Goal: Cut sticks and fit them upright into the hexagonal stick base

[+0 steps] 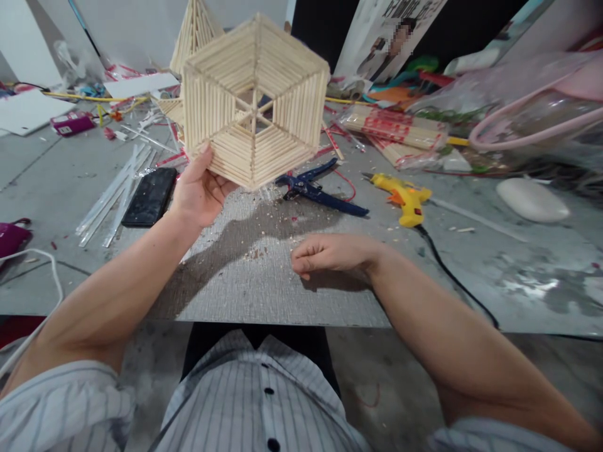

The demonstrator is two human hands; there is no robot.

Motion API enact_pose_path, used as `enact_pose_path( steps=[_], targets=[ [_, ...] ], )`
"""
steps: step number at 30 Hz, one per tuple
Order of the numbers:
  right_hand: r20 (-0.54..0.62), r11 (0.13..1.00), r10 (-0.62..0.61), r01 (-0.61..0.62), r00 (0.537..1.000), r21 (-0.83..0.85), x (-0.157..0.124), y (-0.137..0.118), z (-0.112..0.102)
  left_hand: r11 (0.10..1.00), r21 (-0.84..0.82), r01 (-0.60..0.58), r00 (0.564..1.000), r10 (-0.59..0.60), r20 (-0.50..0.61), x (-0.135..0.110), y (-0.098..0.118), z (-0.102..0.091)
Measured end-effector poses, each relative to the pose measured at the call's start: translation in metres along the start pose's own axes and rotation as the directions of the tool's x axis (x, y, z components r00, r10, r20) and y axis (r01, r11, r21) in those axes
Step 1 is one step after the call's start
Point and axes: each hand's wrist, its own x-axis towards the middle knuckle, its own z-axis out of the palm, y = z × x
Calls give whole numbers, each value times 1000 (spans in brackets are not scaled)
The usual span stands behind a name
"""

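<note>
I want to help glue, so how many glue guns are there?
1: the yellow glue gun lies on the table, beyond the right hand and right of the blue pliers. Another could be hidden behind the hexagonal stick panel.

Light: moderate | tabletop (264,298): soft shadow centre, glare right | edges: stretched | poster (365,28): 1 pixelated patch

Glue gun (406,198) right of stick frame (254,113)
</note>
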Motion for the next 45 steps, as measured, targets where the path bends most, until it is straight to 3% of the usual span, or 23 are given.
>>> enact_pose_path(
  steps=[3,5,7,9,12,13,14,15,17,19,23,29,31,34,37,40,43,45],
  targets=[
    [-59,998,19,-15,998,62,2,4,-1,980,75,-187,982,188,-14,-1,0,0],
    [-273,977,-25,81,962,199,3,6,-4,911,216,-352,933,361,-1,-3,0,0],
    [-541,897,-79,296,837,327,2,6,-10,759,427,-492,859,504,93,-6,-1,-3],
    [-711,782,-99,497,696,377,-3,4,-17,518,592,-618,765,571,299,-8,-3,-8],
    [-825,678,-123,654,551,336,-16,-2,-25,116,560,-821,533,510,676,-7,-5,-15],
    [-850,666,-130,680,510,306,-19,-4,-27,41,524,-851,483,453,749,-6,-5,-17],
    [-871,662,-129,695,474,280,-22,-5,-28,13,507,-862,470,398,788,-5,-5,-17],
    [-890,664,-117,701,440,260,-23,-4,-28,29,517,-856,493,349,797,-5,-4,-17],
    [-915,682,-68,688,398,249,-21,-2,-30,138,591,-794,604,276,747,-5,-3,-15],
    [-929,708,-26,663,368,243,-17,3,-31,234,646,-727,687,236,687,-6,-1,-12],
    [-935,813,-28,552,353,184,-11,11,-33,268,696,-666,745,283,604,-2,-1,-16],
    [-934,882,-68,459,351,108,-9,17,-37,391,776,-495,846,423,326,12,-7,-29],
    [-932,890,-72,445,356,101,-8,18,-37,521,764,-380,903,386,187,14,-8,-27],
    [-925,897,-88,434,368,87,-7,18,-35,796,582,-169,984,166,60,11,-9,-18],
    [-902,893,-128,444,413,77,-7,16,-33,922,388,-2,990,-52,127,4,-10,-9],
    [-885,903,-146,425,441,63,-6,15,-31,943,298,147,953,-216,212,-3,-12,-3],
    [-895,909,-141,414,424,53,-3,17,-31,944,245,219,932,-277,233,-9,-13,1],
    [-921,915,-148,404,359,10,-2,20,-32,952,211,222,937,-268,224,-12,-13,4]
  ],
)
